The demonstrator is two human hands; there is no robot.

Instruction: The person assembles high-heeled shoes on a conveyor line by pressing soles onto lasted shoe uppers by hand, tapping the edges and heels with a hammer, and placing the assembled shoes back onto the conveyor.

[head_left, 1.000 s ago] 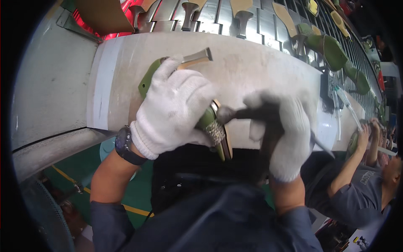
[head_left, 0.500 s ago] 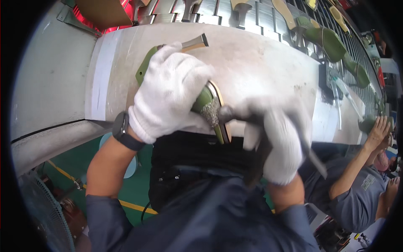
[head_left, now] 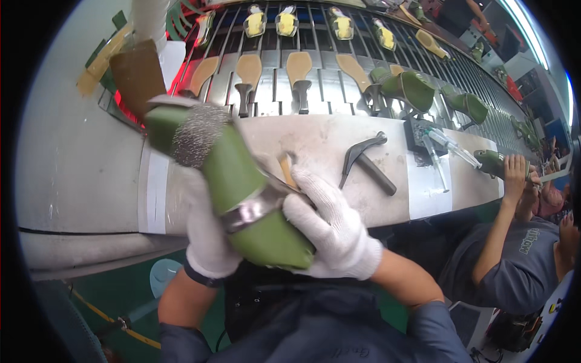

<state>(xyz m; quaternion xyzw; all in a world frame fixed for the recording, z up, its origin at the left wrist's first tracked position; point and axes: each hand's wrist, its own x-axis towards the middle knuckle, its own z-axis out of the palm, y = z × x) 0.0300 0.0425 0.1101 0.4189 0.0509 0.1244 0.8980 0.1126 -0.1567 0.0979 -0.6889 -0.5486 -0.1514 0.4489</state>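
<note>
A green shoe last (head_left: 233,163) is tilted in front of me, carrying a sparkly silver strap (head_left: 200,136) near its toe and a shiny metallic band (head_left: 257,209) farther back. Both of my hands wear white knit gloves. My left hand (head_left: 209,233) is closed on the near-left side of the last, its fingers partly hidden behind it. On the other side, my right hand (head_left: 333,227) grips the rear part with thumb and fingers. A narrow tan piece (head_left: 287,170) shows just above the right fingers. To their right, a hammer (head_left: 363,160) lies on the bench.
Syringes (head_left: 445,151) rest by a dark block (head_left: 417,136) at the bench's right. Beyond the bench, a slatted conveyor (head_left: 272,66) carries tan soles with heels (head_left: 298,69), green lasts (head_left: 411,91) and yellow-filled pieces. A co-worker (head_left: 502,260) handles another green last at right.
The hammer has left my right hand and lies on the bench. My right hand now holds the last, which has been raised and turned toe toward the far left.
</note>
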